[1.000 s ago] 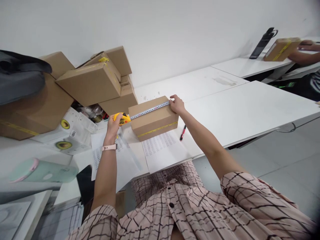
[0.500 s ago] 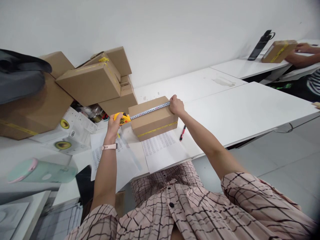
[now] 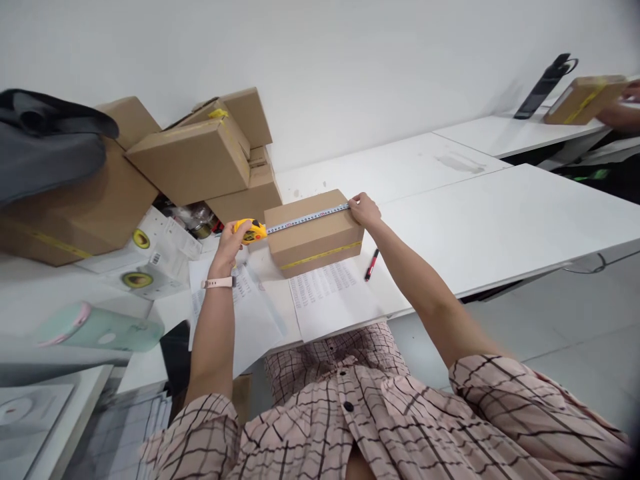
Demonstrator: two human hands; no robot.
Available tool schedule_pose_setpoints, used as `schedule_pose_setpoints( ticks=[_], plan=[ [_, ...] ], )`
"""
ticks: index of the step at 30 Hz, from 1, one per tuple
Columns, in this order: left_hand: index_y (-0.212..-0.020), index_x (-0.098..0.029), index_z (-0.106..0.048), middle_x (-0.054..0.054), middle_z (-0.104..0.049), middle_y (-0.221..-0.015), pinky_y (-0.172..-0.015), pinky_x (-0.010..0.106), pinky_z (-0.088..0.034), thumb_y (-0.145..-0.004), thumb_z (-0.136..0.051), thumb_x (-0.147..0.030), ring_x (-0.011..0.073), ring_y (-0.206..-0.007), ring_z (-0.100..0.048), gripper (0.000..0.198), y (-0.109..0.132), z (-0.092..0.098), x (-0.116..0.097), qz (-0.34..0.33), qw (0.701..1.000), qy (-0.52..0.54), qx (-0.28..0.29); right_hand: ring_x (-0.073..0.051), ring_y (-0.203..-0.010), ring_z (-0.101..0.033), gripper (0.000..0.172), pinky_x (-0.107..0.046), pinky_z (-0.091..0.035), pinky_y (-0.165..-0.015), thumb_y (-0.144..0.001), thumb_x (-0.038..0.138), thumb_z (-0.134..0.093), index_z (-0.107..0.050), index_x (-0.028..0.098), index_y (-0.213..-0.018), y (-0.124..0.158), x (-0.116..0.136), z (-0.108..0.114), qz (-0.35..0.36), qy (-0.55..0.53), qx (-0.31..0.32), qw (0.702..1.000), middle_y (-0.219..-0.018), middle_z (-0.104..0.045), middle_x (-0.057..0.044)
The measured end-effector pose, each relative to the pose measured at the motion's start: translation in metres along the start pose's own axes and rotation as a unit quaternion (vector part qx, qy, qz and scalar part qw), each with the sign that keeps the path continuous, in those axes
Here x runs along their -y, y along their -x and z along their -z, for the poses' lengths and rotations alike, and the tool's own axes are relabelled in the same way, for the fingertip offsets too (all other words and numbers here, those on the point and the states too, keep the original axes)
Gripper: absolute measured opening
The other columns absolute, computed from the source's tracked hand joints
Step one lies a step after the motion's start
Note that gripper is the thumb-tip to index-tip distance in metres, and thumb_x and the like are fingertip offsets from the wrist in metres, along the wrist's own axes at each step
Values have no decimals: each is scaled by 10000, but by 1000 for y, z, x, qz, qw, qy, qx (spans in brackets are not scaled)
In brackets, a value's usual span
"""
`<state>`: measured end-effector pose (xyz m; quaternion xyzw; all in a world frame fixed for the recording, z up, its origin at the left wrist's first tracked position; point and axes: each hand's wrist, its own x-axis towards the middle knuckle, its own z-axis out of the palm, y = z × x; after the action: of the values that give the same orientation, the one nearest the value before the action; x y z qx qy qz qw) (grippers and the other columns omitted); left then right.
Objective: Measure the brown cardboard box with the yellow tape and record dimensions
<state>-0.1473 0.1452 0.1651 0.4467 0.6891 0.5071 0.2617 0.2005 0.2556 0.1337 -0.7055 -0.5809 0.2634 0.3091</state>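
Observation:
A closed cardboard box (image 3: pixel 320 233) with yellow tape along its front side stands on the white table. My left hand (image 3: pixel 231 241) is wrapped round the yellow case of a tape measure (image 3: pixel 252 231), just off the box's left end. The metal blade runs out across the box's top to its far right edge. There my right hand (image 3: pixel 365 209) pinches the blade's end against the box corner; the fingertips are partly hidden. Printed sheets (image 3: pixel 325 300) lie in front of and partly under the box. A red and black pen (image 3: pixel 371 265) rests right of them.
Cardboard boxes (image 3: pixel 195 160) are stacked at the left, with a dark grey bag (image 3: pixel 45 147) on top. White boxes with avocado pictures (image 3: pixel 145 267) and a mint green bottle (image 3: pixel 105 327) are nearer. At far right are a black bottle (image 3: pixel 543 87), another box (image 3: pixel 583 100) and a co-worker's hand.
The view has shifted slightly, so the scene sits a little differently in the frame. Both hands keep the tape measure stretched across the box top. The co-worker's arm is now mostly out of view.

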Motion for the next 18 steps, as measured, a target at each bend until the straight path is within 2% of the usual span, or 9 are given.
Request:
schedule_pose_setpoints(
  ticks=[6, 13, 18],
  plan=[
    [-1002, -170, -670, 50, -703, -910, -524, 221, -331, -727, -707, -509, 140, -678, -599, 438, 0, 2, -1, 0, 1000, 0, 8, -303, -996, -658, 214, -433, -496, -885, -951, 398, -490, -617, 232, -906, -4, -7, -2, -3, -15, 11, 1000, -1101, -731, -120],
    [-987, -174, -681, 46, -702, -862, -520, 225, -329, -736, -677, -504, 135, -635, -568, 415, -1, -3, -1, 10, 1000, -1, 11, -184, -752, -591, 329, -318, -439, -681, -885, 493, -651, -547, 214, -744, -13, -27, -7, -20, -207, 46, 977, -875, -690, -70],
    [-1004, -173, -687, 38, -695, -843, -503, 225, -324, -742, -657, -509, 126, -591, -546, 427, 0, -6, -2, 12, 1000, -3, 9, -184, -727, -574, 322, -318, -418, -667, -840, 467, -693, -549, 222, -688, -13, -26, -7, -5, -177, 20, 984, -778, -666, -44]
  ],
)
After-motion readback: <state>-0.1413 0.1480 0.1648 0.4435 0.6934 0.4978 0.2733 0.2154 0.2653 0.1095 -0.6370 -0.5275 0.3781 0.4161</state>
